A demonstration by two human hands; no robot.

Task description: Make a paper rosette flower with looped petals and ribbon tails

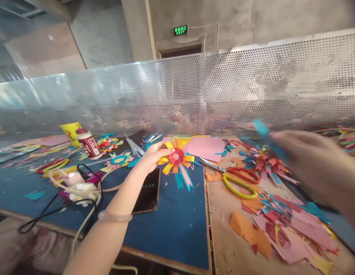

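Note:
My left hand (151,156) is closed on the edge of a paper flower (177,156) with yellow and orange loop petals and a red centre. Pink and blue paper tails hang below the bloom. On the right, my right hand (300,151) is raised above the table and smeared by motion. A blue paper strip (261,128) sticks out from its fingers. Between the hands lie scissors (242,186) with yellow and red handles, their blades towards the flower. A dark phone (148,193) lies partly behind my left forearm.
A perforated metal screen (180,84) stands along the table's back. Pink paper (207,148), paper scraps (297,229) and another paper flower (265,160) lie around. To the left are a red-and-white bottle (89,144), a yellow cup (70,133) and a power strip with cables (81,191).

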